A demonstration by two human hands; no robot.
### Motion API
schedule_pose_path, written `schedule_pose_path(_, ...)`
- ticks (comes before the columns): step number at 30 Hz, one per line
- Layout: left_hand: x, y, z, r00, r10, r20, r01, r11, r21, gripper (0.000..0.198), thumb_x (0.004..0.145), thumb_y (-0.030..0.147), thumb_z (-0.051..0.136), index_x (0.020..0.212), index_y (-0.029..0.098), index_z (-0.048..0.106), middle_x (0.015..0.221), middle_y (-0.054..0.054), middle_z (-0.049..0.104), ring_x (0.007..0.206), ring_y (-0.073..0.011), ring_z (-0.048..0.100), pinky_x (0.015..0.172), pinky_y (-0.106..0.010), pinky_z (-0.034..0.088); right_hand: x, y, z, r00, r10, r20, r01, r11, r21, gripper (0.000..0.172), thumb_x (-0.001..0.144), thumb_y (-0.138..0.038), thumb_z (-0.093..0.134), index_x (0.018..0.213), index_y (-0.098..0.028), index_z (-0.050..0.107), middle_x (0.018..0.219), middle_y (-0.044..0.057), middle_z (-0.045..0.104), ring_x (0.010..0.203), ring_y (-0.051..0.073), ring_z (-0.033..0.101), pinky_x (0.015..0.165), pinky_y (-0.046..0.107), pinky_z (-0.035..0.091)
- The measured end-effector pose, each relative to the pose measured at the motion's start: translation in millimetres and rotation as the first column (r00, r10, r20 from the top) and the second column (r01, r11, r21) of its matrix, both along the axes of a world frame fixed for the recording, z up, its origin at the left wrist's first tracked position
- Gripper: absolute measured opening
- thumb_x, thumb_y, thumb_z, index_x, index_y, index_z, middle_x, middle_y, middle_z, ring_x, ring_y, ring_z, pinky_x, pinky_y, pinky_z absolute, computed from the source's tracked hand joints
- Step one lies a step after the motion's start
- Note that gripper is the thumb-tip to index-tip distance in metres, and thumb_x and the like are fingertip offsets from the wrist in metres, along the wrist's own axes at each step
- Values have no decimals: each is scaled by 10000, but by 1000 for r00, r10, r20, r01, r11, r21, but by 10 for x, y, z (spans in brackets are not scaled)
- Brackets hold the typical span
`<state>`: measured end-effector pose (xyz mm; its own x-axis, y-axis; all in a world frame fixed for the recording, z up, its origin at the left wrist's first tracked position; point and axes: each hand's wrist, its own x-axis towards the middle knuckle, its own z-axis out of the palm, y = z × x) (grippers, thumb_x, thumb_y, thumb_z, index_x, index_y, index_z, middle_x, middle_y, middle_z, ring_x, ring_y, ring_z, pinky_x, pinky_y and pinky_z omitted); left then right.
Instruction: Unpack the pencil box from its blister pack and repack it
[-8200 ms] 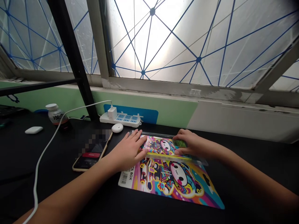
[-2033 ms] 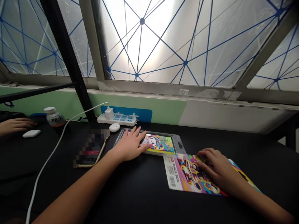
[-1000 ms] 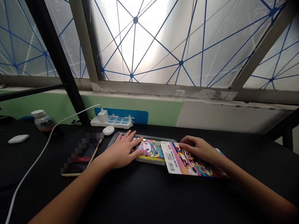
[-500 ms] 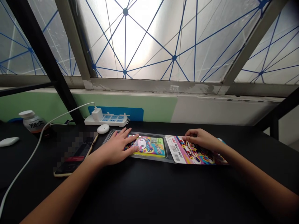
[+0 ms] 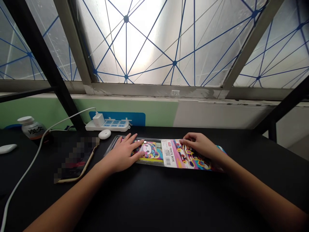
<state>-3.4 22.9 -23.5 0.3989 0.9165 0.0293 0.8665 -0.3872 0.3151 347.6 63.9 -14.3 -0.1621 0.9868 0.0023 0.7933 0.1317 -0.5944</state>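
My left hand (image 5: 124, 153) lies with its fingers spread on a clear plastic tray (image 5: 154, 163). Under and beside its fingers shows a colourful pencil box (image 5: 153, 151) with a cartoon face and a yellow edge. A printed card (image 5: 170, 153), marked "PENCIL BOX" on its white end, overlaps the right part of the pencil box. My right hand (image 5: 199, 143) has its fingers bent and closed on this card near its upper edge. The card's far right part is partly hidden by my right wrist.
Left of my left hand lies a phone (image 5: 79, 161) in a pale case, partly blurred. Behind it are a round white case (image 5: 104, 134) and a power strip (image 5: 108, 125) with a charger and white cable (image 5: 38, 154). A white-capped bottle (image 5: 32, 129) stands at far left.
The printed card has slid left with my right hand and now covers more of the pencil box. My left hand stays on the tray. The view has shifted slightly.
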Motion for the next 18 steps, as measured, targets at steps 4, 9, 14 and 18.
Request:
schedule_pose_path(4, 206, -150, 91, 984, -85, 155, 96, 993, -65, 673, 937, 711, 399, 1491, 333, 459, 1649, -58, 222, 1523, -369, 118, 1191, -632, 55, -260, -49, -117, 999, 39, -4, -39, 999, 15, 469, 849, -645, 558, 872, -198, 696, 819, 54, 704, 732, 210, 615, 619, 307, 450)
schedule_pose_path(9, 142, -156, 212, 751, -41, 659, 142, 985, -101, 533, 996, 608, 363, 1342, 287, 610, 1590, -19, 392, 1440, -306, 391, 1175, -436, 330, -261, -66, -131, 995, 101, -11, -100, 995, 7, 464, 873, -636, 532, 893, -204, 701, 912, 70, 723, 832, 244, 649, 712, 330, 486)
schedule_pose_path(14, -13, 36, 59, 570, 151, 807, -215, 976, -31, 507, 1024, 552, 295, 1216, 215, 622, 1468, -63, 549, 1392, -264, 460, 1143, -401, 380, 24, -36, -39, 984, 177, -6, -176, 970, -166, 465, 846, -652, 588, 1025, -238, 701, 994, 45, 752, 920, 275, 690, 769, 332, 528)
schedule_pose_path(18, 50, 83, -95, 561, 221, 798, -212, 970, -120, 618, 1034, 585, 91, 1399, 227, 440, 1530, -71, 472, 1429, -240, 414, 1106, -378, 423, 161, 5, 5, 974, 227, 9, -220, 954, -202, 548, 781, -621, 692, 1216, -291, 653, 1213, 29, 715, 1093, 301, 669, 912, 347, 538)
